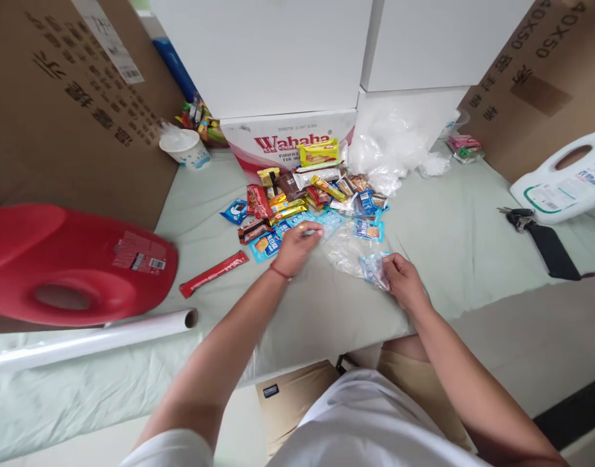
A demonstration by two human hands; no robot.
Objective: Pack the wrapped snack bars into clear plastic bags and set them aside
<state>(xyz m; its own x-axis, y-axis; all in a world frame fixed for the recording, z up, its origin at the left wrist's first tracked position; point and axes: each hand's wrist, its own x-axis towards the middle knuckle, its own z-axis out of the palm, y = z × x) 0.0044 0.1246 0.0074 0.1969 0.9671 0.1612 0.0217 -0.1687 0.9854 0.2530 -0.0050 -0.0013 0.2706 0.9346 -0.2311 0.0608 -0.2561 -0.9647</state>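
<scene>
Low over the table, my left hand (297, 250) is closed with its fingertips pressed together, beside light-blue snack packets (266, 244). What it pinches, if anything, I cannot make out. A clear plastic bag (346, 250) lies crumpled between my two hands. My right hand (404, 280) pinches the bag's right end, where a blue-printed packet (373, 267) shows through or against the plastic. Another blue packet (369, 229) lies just beyond the bag. Past my hands is a heap of wrapped snacks, among them a yellow packet (319, 153) and a red one (259, 201).
A long red stick packet (214, 274) lies left of my arm. Further left are a red jug (78, 266) and a white roll (93, 334). Clear bags (387, 149) are piled by the Wahaha box (288, 139). Keys (521, 219), a black pouch (553, 250) and a white jug (564, 175) are on the right.
</scene>
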